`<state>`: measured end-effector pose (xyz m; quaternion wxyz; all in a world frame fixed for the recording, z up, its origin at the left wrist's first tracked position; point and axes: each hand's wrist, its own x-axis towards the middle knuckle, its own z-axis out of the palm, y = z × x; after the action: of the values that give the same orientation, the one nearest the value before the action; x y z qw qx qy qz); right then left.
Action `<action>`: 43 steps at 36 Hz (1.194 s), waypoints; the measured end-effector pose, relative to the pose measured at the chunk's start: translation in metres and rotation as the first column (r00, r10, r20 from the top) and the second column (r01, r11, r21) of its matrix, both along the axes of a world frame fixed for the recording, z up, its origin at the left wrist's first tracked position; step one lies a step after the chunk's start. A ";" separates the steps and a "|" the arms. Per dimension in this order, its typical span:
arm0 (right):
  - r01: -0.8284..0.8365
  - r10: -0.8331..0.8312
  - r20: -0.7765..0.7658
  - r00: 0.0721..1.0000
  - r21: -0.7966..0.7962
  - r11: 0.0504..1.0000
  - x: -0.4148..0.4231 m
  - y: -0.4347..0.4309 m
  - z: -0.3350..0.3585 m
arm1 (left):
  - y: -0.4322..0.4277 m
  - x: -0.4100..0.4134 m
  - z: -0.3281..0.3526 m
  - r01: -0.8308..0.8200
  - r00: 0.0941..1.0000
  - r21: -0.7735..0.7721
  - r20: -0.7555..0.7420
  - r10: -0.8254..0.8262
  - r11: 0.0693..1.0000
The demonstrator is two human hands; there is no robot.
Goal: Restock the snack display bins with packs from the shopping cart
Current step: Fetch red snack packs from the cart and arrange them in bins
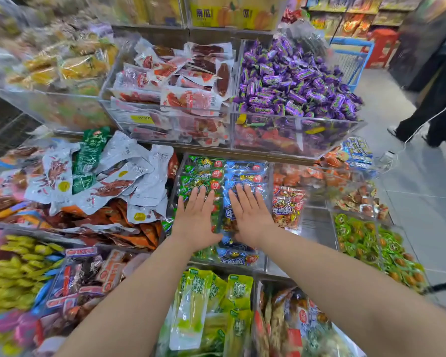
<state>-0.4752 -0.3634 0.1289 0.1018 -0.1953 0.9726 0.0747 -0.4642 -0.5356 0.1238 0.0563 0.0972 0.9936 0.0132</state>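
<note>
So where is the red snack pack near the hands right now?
Head view, right of centre: the red snack pack lies just right of the right hand, beside the blue packs that hand presses.

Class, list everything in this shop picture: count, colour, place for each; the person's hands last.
clear bins: many, clear, in tiers
purple sweets: many, purple, top right
red packs: many, red and clear, top middle
silver packs: many, silver, middle left
green packs: a row, green, centre
blue packs: a row, blue, right of the green
pale green packs: several, pale green, bottom centre
cart: one, blue, aisle top right
left hand: one, flat on green packs
right hand: one, flat on blue packs
</note>
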 end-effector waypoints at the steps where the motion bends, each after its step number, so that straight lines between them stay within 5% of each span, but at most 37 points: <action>1: 0.014 -0.014 -0.016 1.000 0.012 1.000 -0.001 0.000 -0.003 | -0.001 -0.001 -0.001 0.006 1.000 0.004 -0.004 -0.006 1.000; 18: 0.064 -0.073 0.103 0.992 0.093 0.994 -0.026 -0.008 -0.004 | -0.002 -0.006 -0.002 0.023 0.999 -0.028 0.044 -0.022 0.999; 22: 0.071 -0.062 0.236 0.970 -0.030 0.997 -0.022 -0.005 0.020 | -0.003 -0.006 0.004 0.028 0.994 -0.021 0.102 -0.026 0.999; 27: 0.153 -0.100 0.212 0.972 -0.248 0.957 -0.001 0.006 0.038 | -0.006 -0.002 0.014 0.046 0.989 0.052 0.139 -0.053 0.998; 30: 0.277 -0.189 0.214 0.958 -0.538 0.796 0.025 0.016 0.036 | -0.005 0.011 0.023 0.059 0.998 0.194 0.002 -0.061 0.979; 33: 0.415 -0.392 0.235 0.890 -0.773 0.479 0.061 0.027 0.026 | 0.005 0.031 0.033 0.189 0.965 0.306 -0.232 -0.120 0.933; 35: 0.493 -0.516 0.322 0.794 -0.838 0.236 0.093 0.033 0.013 | 0.015 0.049 0.036 0.332 0.912 0.344 -0.354 -0.207 0.878; 37: 0.582 -0.609 0.416 0.675 -0.807 0.095 0.129 0.040 -0.006 | 0.027 0.073 0.034 0.450 0.866 0.401 -0.414 -0.281 0.798; 39: 0.662 -0.679 0.480 0.556 -0.750 0.013 0.170 0.048 -0.030 | 0.038 0.100 0.026 0.476 0.876 0.488 -0.343 -0.340 0.732; 43: 0.741 -0.734 0.614 0.292 -0.630 -0.232 0.256 0.052 -0.079 | 0.054 0.157 -0.011 0.198 0.887 0.631 0.209 -0.411 0.750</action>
<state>-0.2191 -0.3110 0.0502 0.0111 0.4055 0.7567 -0.5127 -0.3068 -0.4812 0.1124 0.1925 0.2692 0.8841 0.3299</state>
